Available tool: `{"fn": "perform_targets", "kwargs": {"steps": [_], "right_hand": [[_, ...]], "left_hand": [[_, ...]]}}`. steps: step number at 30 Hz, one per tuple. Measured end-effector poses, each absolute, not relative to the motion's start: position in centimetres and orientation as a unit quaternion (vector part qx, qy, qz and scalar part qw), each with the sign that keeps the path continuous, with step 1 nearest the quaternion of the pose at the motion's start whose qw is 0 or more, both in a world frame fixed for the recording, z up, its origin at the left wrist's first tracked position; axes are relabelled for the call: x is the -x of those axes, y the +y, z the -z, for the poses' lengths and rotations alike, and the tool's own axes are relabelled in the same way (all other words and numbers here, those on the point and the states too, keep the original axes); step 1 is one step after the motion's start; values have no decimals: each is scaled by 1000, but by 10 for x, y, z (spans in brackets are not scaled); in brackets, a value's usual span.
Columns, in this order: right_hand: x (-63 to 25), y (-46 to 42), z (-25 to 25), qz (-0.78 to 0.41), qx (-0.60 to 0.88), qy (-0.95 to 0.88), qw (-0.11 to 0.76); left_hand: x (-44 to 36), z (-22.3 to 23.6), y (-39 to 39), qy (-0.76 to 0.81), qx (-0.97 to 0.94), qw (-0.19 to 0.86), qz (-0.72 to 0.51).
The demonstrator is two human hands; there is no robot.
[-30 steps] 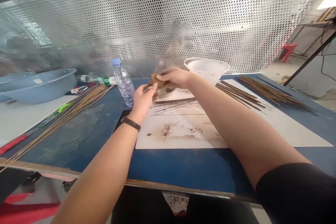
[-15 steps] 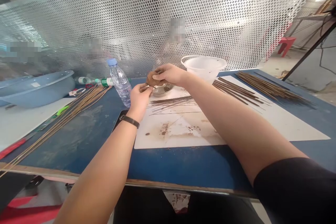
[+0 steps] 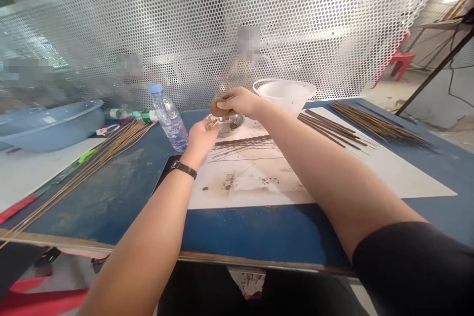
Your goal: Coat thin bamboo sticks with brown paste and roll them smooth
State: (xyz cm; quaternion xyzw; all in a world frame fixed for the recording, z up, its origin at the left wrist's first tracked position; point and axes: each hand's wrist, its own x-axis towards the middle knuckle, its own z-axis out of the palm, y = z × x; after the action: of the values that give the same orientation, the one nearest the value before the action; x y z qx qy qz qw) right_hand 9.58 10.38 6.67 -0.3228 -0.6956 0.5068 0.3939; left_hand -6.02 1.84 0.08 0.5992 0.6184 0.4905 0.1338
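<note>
A lump of brown, clay-like paste (image 3: 219, 106) sits pinched in the curled fingers of the right hand (image 3: 239, 102), just above a shallow round steel dish (image 3: 225, 124). The left hand (image 3: 200, 140), with a black wristband (image 3: 184, 170), reaches the dish's rim; whether it grips, I can't tell. A clear plastic water bottle (image 3: 166, 118) stands just beside it. Thin brown sticks (image 3: 242, 147) lie on a stained white board (image 3: 244, 182) on the blue tabletop (image 3: 259, 232).
</note>
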Motion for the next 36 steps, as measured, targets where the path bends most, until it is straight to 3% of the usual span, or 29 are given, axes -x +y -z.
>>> {"fn": "perform_targets", "kwargs": {"steps": [4, 11, 17, 28, 33, 36], "right_hand": [[-102, 109, -68, -416, 358, -763, 341], [-107, 92, -84, -418, 288, -830, 230], [-90, 77, -83, -221, 355, -866, 273], [-61, 37, -81, -25, 311, -932, 187], [-61, 32, -85, -34, 286, -938, 193], [-64, 41, -80, -122, 280, -924, 232]], "left_hand": [[58, -2, 15, 628, -566, 131, -517], [44, -11, 3, 440, -460, 412, -652], [42, -13, 4, 388, -355, 432, -733], [43, -17, 1, 369, -213, 504, -751], [42, -21, -2, 342, -181, 552, -739], [45, -22, -2, 330, -177, 586, -718]]}}
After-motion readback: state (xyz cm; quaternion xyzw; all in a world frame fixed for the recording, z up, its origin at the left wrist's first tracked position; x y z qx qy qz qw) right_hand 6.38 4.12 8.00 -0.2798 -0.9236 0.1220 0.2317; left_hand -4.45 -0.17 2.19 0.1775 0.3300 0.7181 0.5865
